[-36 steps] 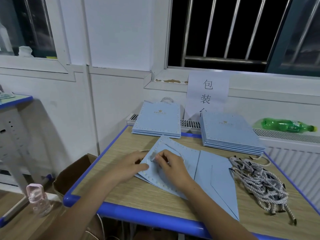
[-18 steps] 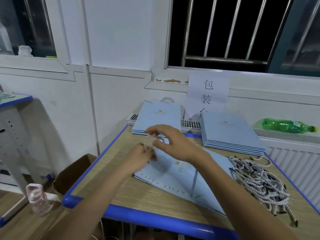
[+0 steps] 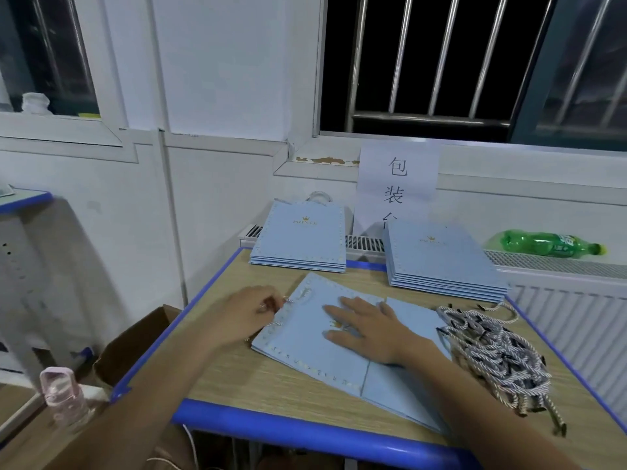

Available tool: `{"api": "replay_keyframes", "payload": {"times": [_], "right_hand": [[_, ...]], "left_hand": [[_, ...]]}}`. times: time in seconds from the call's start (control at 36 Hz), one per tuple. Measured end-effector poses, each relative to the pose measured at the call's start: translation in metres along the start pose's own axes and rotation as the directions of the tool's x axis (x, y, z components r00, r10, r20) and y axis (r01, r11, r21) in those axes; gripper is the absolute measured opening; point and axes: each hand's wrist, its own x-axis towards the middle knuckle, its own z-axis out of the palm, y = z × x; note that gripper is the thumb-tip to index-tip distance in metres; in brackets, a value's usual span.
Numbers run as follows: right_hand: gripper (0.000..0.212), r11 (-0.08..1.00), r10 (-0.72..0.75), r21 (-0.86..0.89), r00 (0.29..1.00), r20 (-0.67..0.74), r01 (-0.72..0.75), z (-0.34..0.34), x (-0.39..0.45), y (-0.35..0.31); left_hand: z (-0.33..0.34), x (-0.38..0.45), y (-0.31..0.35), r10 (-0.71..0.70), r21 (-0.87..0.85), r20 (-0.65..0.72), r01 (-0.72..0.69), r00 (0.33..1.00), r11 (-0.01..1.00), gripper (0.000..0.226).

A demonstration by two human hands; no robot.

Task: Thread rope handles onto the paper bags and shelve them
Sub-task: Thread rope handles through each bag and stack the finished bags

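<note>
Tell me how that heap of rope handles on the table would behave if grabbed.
The rope handles look limp and tangled, so grabbing one would probably drag others along. They seem light. Strands already dangle near the table edge and could slip off.

On the far left stack of blue bags (image 3: 300, 232) I read "PRINCE" in gold under a small crown. The white paper sign (image 3: 397, 184) on the far wall shows 包装, with a third character cut off by the right stack (image 3: 441, 257), whose gold print is too faint to read.

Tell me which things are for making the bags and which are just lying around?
For the job: flat blue bag, rope handle, rope pile, two bag stacks.

Just lying about: green bottle, pink bottle, cardboard box, paper sign.
</note>
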Motion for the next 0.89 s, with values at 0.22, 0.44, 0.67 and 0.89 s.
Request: {"api": "replay_keyframes", "payload": {"times": [0.22,0.44,0.67,0.89], "right_hand": [[0.065,0.999,-0.012,-0.032,1.000,0.010,0.012,-0.004,-0.022,-0.012],[0.095,0.998,-0.060,-0.007,0.998,-0.034,0.060,-0.009,-0.039,-0.043],[0.124,0.968,-0.168,-0.160,0.974,0.152,0.192,0.009,-0.042,-0.075],[0.131,0.990,-0.115,-0.065,0.985,0.129,0.125,0.009,-0.032,-0.086]], "left_hand": [[-0.027,0.023,-0.017,-0.175,0.472,0.055,0.129,0.983,0.872,0.038],[-0.012,0.033,-0.010,-0.136,0.120,-0.113,0.150,0.984,0.981,0.035],[-0.013,-0.025,0.023,-0.254,0.392,-0.038,0.248,0.967,0.886,0.067],[-0.018,-0.021,0.031,-0.359,0.161,0.225,0.329,0.906,0.931,0.047]]}}
